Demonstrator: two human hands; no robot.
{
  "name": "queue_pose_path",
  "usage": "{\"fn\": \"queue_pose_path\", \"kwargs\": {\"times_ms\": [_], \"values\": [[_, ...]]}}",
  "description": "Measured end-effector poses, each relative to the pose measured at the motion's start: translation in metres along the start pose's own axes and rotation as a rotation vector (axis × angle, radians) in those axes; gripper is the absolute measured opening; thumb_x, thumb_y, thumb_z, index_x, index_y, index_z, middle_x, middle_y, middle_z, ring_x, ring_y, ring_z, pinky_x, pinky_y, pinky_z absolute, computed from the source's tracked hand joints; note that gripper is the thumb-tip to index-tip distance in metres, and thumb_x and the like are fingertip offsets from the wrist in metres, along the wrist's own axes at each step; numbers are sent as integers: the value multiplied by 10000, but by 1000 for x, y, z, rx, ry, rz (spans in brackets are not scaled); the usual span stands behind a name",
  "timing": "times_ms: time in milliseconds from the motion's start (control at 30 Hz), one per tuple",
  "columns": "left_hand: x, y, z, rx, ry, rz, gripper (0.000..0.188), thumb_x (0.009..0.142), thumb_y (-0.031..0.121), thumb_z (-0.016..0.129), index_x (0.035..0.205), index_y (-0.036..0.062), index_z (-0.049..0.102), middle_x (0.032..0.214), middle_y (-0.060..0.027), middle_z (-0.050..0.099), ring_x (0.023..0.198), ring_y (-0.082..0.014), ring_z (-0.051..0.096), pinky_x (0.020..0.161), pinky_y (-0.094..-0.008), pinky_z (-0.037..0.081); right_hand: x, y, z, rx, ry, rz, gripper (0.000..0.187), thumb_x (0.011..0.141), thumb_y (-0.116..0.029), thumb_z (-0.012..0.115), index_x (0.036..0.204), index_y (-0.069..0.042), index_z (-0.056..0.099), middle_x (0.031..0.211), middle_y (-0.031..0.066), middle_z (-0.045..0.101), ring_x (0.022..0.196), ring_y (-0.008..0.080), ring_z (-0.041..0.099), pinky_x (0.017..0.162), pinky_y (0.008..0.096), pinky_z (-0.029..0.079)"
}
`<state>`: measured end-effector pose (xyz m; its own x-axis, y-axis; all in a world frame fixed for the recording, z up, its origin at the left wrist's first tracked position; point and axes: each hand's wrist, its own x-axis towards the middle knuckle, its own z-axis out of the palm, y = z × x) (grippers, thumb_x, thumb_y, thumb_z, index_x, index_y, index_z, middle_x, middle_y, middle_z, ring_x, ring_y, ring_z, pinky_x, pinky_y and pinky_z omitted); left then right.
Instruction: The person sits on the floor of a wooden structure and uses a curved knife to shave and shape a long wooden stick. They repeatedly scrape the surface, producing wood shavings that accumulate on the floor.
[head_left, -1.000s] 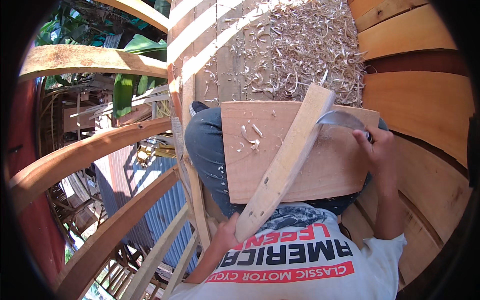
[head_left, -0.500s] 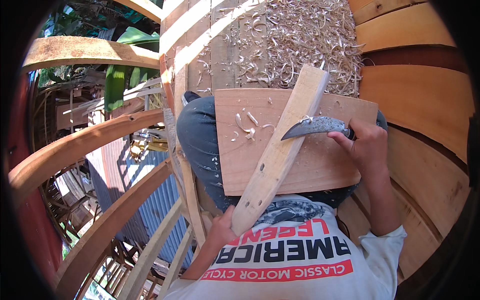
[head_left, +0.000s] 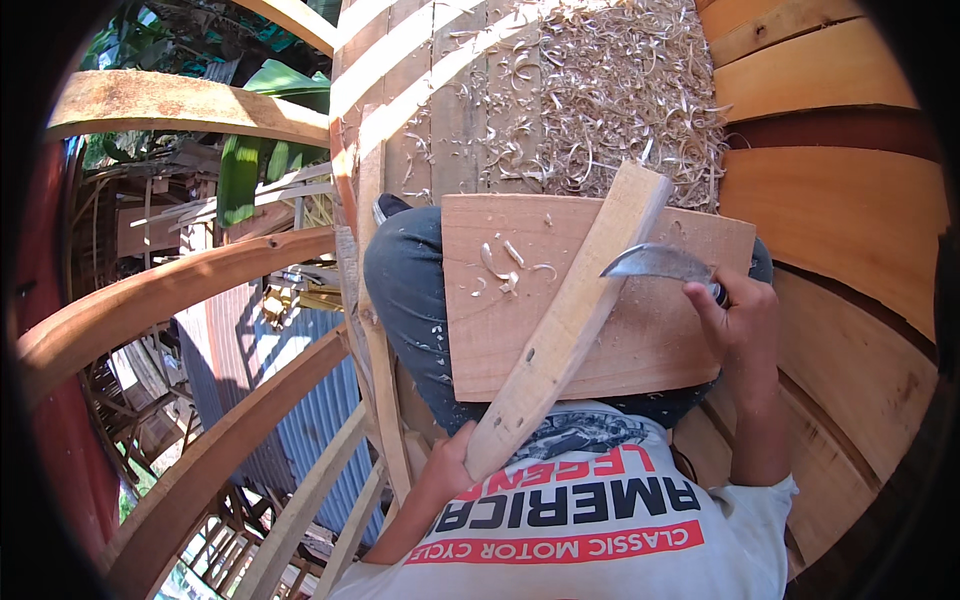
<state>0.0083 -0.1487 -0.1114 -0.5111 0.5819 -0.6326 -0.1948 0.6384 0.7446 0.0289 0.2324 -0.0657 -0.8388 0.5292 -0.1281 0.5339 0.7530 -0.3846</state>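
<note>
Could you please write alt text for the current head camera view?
A seated person holds a curved knife in the right hand, at a wooden bar whose near end the left hand grips. The bar lies across a board on the legs; shavings litter the floor beyond.

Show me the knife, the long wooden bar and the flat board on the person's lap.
Knife (head_left: pixel 660 263): head view, on its curved blade.
Wooden bar (head_left: pixel 566 308): head view, about midway along its upper face.
Board (head_left: pixel 488 345): head view, on its bare lower left part.
</note>
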Motion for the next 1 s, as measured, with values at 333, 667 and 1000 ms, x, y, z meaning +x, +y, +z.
{"fn": "queue_pose_path", "kwargs": {"times_ms": [333,667,1000], "values": [[-8,5,1,283,116,25,571,657,429,830,939,40,521,642,-202,598,639,-369,655,539,-404,486,7,2,6,-280,-54,-109,614,762,-618,660,602,-27,604,511,142,548,464,306,571,456,365,451],[-10,-6,-1,303,101,10,541,676,362,820,989,47,512,641,-210,593,638,-399,639,529,-418,484,45,22,7,-156,72,-10,687,805,-655,594,621,7,632,519,192,541,525,341,600,511,414,472],[-4,-6,0,1,-21,-115,561,709,282,794,1141,16,555,885,-226,675,864,-356,688,749,-387,519,9,6,-4,-74,-3,51,622,804,-571,657,621,18,574,513,181,514,484,349,556,473,423,422]]}}
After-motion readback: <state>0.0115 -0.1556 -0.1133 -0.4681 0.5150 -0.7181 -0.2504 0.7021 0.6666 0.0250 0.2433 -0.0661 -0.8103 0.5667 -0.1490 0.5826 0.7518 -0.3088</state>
